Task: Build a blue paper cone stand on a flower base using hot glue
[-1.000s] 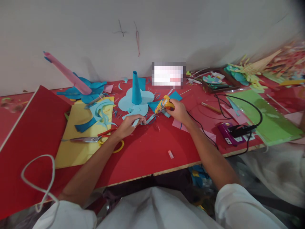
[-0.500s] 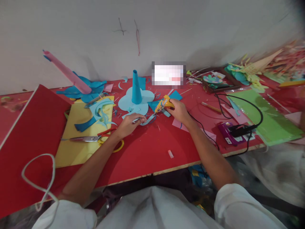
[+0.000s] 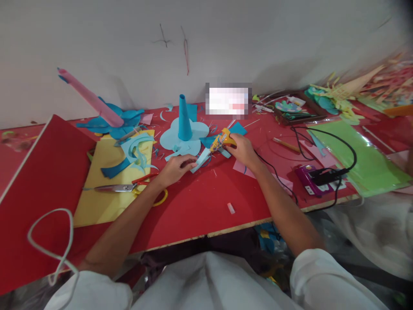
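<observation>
Red bench (image 3: 193, 211) below, the pale blue strip (image 3: 202, 159) now shows broader, pinched by the left fingers (image 3: 192, 165), bringing more surface near the glue gun (image 3: 221, 140) that the right fingers (image 3: 238, 140) grip.

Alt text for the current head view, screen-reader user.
Right hand holds a yellow glue gun at a light-blue paper strip by the left hand. Behind them, a blue paper cone stands on a pale-blue scalloped base; scissors lie left.

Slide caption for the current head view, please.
Right hand grips a yellow glue gun, left hand at a pale blue strip; a blue cone stands beyond.
</observation>
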{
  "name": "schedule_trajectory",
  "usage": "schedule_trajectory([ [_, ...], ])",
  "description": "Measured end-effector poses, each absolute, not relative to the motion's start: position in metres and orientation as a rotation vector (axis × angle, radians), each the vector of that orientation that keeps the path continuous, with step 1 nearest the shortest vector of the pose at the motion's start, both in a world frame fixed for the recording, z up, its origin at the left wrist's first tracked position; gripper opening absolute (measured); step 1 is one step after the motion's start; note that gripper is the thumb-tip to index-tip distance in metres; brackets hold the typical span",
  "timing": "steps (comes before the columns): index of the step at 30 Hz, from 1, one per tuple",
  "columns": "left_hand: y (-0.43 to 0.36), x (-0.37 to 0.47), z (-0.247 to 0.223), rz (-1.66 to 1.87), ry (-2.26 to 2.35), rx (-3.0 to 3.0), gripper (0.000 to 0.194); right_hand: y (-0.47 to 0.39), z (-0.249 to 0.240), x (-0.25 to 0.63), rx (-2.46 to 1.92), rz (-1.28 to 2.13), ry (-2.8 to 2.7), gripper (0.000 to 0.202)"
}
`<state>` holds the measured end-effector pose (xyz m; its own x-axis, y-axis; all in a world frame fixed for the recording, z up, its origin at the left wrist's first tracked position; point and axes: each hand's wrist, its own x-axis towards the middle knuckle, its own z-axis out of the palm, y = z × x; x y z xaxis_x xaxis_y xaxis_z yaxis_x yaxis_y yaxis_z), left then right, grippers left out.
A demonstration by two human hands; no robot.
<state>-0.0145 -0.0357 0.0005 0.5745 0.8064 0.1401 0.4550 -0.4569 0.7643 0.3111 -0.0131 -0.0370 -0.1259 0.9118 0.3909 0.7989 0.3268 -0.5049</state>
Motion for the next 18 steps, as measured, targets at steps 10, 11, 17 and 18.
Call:
schedule_trajectory([
  [10, -0.0357, -0.0126, -0.0011, 0.617, 0.952, 2.226, 0.023, -0.0150, -0.0344, 0.3104, -1.533, 0.172, -1.981, 0.019],
  [11, -0.0358, -0.0123, -0.0013, 0.621, 0.953, 2.238, 0.023, -0.0153, -0.0343, 0.3102, -1.535, 0.168, -1.982, 0.019],
  [17, -0.0356, -0.0115, -0.0037, 0.636, 0.944, 2.322, 0.021, -0.0152, -0.0360, 0.3094, -1.540, 0.195, -1.975, 0.023],
  [18, -0.0358, -0.0113, -0.0037, 0.633, 0.941, 2.338, 0.020, -0.0153, -0.0362, 0.3096, -1.541, 0.196, -1.979, 0.024],
])
